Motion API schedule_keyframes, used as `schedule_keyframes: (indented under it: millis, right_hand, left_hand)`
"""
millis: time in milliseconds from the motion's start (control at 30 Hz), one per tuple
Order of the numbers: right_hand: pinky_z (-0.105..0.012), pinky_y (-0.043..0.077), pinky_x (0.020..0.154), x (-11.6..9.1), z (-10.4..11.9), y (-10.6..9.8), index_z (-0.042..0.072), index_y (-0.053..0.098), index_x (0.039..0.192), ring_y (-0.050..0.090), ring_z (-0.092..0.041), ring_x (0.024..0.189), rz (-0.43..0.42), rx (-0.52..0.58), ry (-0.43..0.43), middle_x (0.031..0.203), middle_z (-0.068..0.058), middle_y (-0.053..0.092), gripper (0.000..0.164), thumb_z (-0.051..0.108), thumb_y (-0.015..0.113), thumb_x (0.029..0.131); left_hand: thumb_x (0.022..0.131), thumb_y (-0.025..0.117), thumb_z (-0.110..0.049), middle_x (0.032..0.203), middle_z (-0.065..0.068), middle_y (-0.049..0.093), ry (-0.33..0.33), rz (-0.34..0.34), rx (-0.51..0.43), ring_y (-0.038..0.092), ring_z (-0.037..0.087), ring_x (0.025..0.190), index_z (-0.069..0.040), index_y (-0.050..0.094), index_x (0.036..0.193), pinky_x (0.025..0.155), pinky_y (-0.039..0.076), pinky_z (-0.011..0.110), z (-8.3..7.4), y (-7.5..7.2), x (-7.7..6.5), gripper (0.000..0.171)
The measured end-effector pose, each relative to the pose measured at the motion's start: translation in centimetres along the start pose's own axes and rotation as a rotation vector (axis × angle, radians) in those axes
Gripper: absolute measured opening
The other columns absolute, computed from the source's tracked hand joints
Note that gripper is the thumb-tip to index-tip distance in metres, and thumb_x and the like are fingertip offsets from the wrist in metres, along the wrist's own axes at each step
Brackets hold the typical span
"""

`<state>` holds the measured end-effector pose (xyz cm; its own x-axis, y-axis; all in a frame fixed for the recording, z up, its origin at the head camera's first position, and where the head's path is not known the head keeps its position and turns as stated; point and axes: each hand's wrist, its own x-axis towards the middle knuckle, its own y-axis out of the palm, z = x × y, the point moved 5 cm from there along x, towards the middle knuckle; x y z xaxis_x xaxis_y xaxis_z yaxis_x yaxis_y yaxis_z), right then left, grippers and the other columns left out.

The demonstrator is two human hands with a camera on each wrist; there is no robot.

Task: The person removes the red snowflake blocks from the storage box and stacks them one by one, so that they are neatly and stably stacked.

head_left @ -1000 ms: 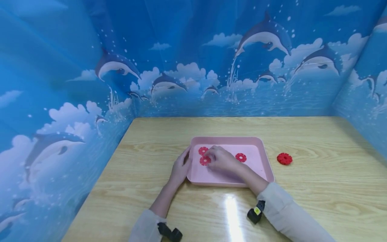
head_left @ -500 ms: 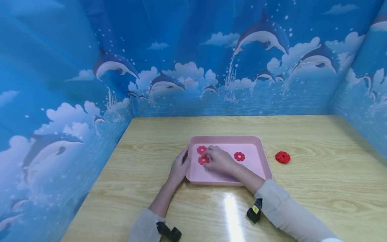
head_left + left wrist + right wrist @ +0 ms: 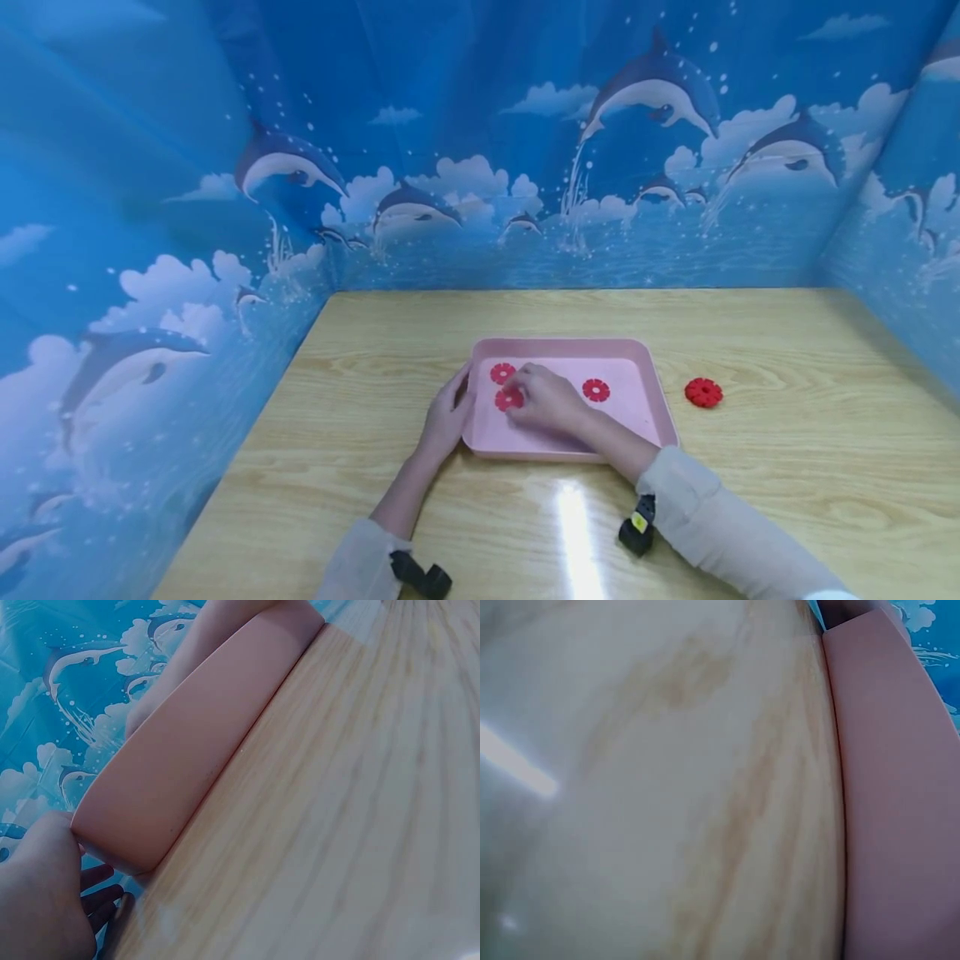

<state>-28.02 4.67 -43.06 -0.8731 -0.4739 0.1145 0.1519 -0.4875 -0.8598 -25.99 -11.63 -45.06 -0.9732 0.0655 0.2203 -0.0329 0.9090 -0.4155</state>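
Observation:
A pink tray (image 3: 540,457) stands on the table. My left hand (image 3: 444,421) rests along its left wall, fingers fairly straight, thumb near the rim; the left wrist view shows this hand (image 3: 41,889) at the tray's corner. My right hand (image 3: 549,400) reaches over the near wall into the tray. Its thumb and fingertips pinch a red notched plastic disc (image 3: 507,401), close over the tray floor. Just behind lies another red disc (image 3: 502,372), and a third red disc (image 3: 596,390) lies right of the hand. In the right wrist view the tray wall (image 3: 900,795) hides most of the hand.
Right of the tray, a small pile of red discs (image 3: 703,392) lies on the wooden table (image 3: 795,467). A blue dolphin-print curtain (image 3: 480,217) closes off the back and sides. Black wrist cameras sit at both cuffs.
The pinched disc sits slightly apart from the disc behind it, and its middle hole no longer shows. Both hands have stayed nearly in place; the view shifts a little.

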Motion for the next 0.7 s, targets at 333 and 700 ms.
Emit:
schedule_keyframes:
  millis: [333,700]
  right_hand:
    - [-0.026,0.046,0.061,-1.3,0.0,-2.0,0.018,0.067,0.098,0.05,-0.012,0.076,-0.043,0.152,0.059,0.094,0.006,0.054,0.03,0.024,0.079,0.07]
    - [-0.028,0.044,0.056,-3.3,-1.2,-4.8,0.017,0.066,0.102,0.049,-0.012,0.07,-0.105,0.142,0.058,0.095,0.003,0.051,0.033,0.023,0.077,0.072]
  left_hand:
    - [0.095,0.048,-0.01,0.136,0.014,0.043,0.009,0.002,-0.012,0.038,0.027,0.125,-0.005,0.042,0.137,0.104,0.03,0.037,-0.2,0.1,-0.1,0.043]
    - [0.095,0.047,-0.01,0.137,0.012,0.042,-0.018,0.003,-0.026,0.037,0.026,0.126,-0.006,0.041,0.138,0.105,0.029,0.037,-0.1,0.1,-0.1,0.043]
